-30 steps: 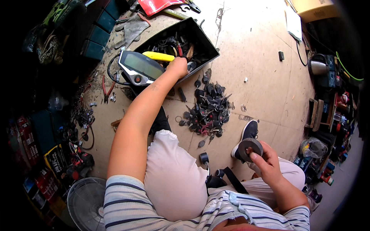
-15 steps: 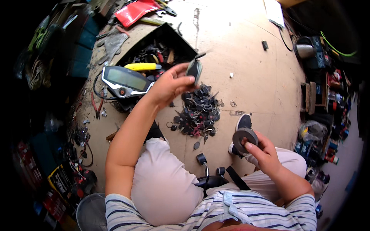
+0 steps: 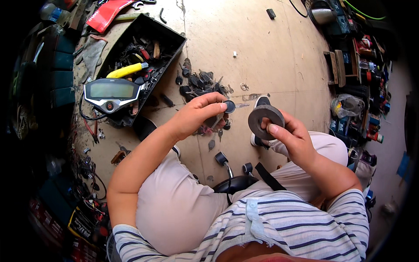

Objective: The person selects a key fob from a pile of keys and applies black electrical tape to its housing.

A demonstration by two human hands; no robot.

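Note:
My left hand (image 3: 205, 111) is closed, pinching a key (image 3: 229, 106) by its round black head. The key's thin metal blade points right, toward my other hand. Something flat and dark, blurred by motion, hangs below the left fingers. In my right hand (image 3: 294, 137) is a thick dark grey ring magnet (image 3: 254, 123), gripped at its right side with a finger through the hole. A small gap parts the blade from the ring. Behind and partly under my left hand lies a heap of black-headed keys (image 3: 205, 81) on the floor.
At the left stands a black bin (image 3: 168, 50) of keys and tools, with a yellow cutter (image 3: 126, 70) on top. A motorcycle instrument cluster (image 3: 111, 94) rests at its near corner. Red-handled pliers (image 3: 92, 133) lie beside it. Shelves of goods (image 3: 349, 105) line the right side.
My left hand has come nearer and lower, from above the heap toward the ring, with the key now showing at its fingertips. The right hand keeps its hold. The whole view has shifted.

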